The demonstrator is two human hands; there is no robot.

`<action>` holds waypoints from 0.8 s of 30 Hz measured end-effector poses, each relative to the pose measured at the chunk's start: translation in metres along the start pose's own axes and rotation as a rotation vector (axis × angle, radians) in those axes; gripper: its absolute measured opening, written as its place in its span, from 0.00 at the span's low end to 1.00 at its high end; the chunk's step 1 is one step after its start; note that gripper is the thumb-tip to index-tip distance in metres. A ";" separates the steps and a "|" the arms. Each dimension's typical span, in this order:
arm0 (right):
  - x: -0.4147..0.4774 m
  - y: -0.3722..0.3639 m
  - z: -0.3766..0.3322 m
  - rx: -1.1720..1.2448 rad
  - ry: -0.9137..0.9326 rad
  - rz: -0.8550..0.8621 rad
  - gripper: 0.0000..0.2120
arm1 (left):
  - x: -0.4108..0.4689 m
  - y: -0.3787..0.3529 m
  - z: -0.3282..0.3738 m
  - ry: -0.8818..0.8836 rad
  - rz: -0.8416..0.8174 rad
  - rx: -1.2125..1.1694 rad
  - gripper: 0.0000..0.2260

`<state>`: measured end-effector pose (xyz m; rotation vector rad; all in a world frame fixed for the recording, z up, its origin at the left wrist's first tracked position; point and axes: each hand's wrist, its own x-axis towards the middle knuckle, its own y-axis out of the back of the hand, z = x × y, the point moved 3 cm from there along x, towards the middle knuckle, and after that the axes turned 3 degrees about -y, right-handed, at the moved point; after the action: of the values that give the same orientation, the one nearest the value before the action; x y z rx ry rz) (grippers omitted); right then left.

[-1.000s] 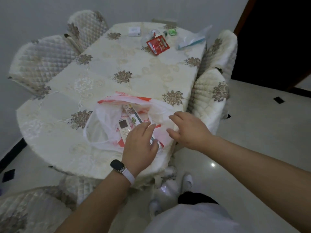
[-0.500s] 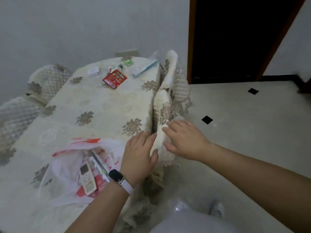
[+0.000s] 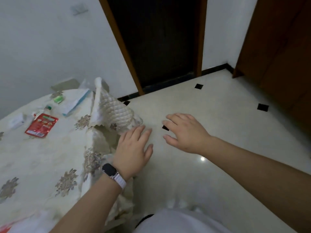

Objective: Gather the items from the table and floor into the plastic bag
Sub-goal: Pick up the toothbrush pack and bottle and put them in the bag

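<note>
Pale glossy floor tiles (image 3: 218,174) with small black diamond insets are recorded across the right and near part of the view. A white wall (image 3: 50,39) is noted at far left, a dark doorway (image 3: 159,39) at far centre and a brown wooden door (image 3: 286,47) at far right.

The table (image 3: 42,157), under a cream cloth with floral motifs, is seen at left. A quilted chair cover (image 3: 111,110) is seen against its right edge.

Both forearms are extended over the floor, palms down. The left hand (image 3: 133,148), a dark watch (image 3: 110,170) on its wrist, is held flat with fingers straight and close together; nothing is held. Contact with the chair cover just beside it cannot be determined. The right hand (image 3: 185,132) is spread, fingers relaxed and apart; nothing is held.

Only a corner of the plastic bag (image 3: 5,227), white with red print, is visible on the table at the near-left edge.

Items noted on the far end of the table:
- a blue-and-white packet (image 3: 74,103)
- a red packet (image 3: 41,125)
- a small white box (image 3: 16,121)
- a small green item (image 3: 58,99)
</note>
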<state>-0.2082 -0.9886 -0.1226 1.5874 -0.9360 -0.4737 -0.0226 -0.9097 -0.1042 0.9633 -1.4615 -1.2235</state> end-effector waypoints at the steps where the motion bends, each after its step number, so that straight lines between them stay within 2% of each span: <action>1: 0.005 0.001 0.008 -0.004 -0.010 0.004 0.27 | 0.010 -0.003 0.000 -0.003 -0.001 -0.007 0.23; 7: 0.047 -0.009 0.040 -0.005 -0.061 -0.001 0.25 | 0.065 -0.030 -0.022 0.018 0.005 -0.034 0.23; 11: 0.092 -0.015 0.065 -0.016 -0.128 0.018 0.26 | 0.121 -0.062 -0.047 -0.029 -0.003 -0.051 0.23; 24: 0.310 -0.023 0.134 -0.194 -0.176 -0.099 0.26 | 0.329 -0.103 -0.186 -0.105 0.058 -0.139 0.22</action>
<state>-0.1155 -1.3139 -0.1183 1.4370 -0.9157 -0.7609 0.0844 -1.2854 -0.1401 0.7680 -1.4544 -1.3308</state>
